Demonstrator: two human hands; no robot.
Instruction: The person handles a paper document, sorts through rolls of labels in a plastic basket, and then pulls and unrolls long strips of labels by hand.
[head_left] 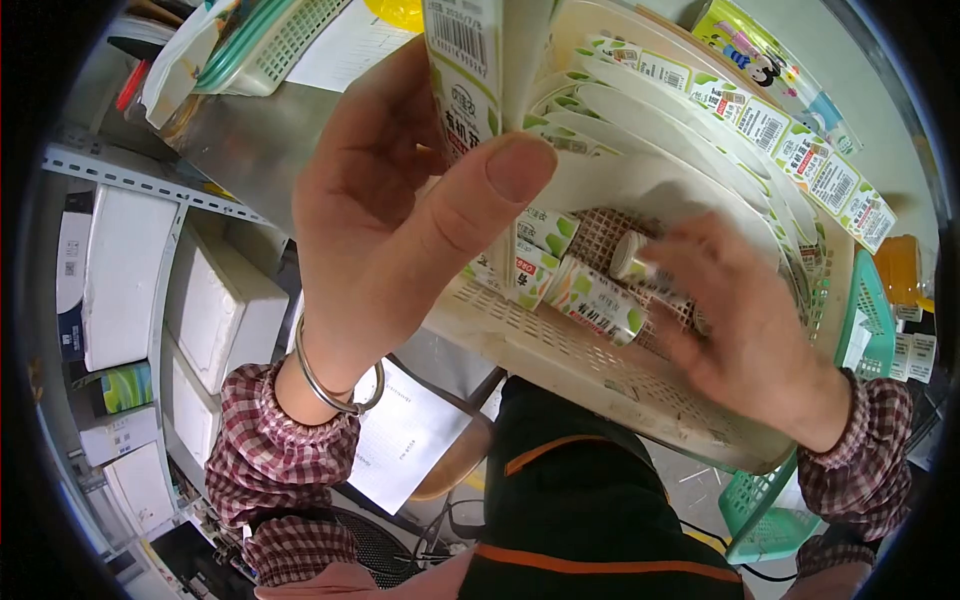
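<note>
My left hand is closed around a strip of printed labels, with a barcode and green leaf marks, thumb on the near side. The strip hangs down toward a cream plastic basket. My right hand is over the basket's right part, its fingers smeared by motion, close to a small label roll; I cannot tell whether it holds anything. Several rolled labels lie on the mesh bottom between the hands. Long loops of label strip curve along the basket's far side.
A label strip runs over the far rim beside a yellow-green cartoon package. Green baskets stand low right and at the right edge. White boxes fill shelves on the left. A printed sheet lies below my left wrist.
</note>
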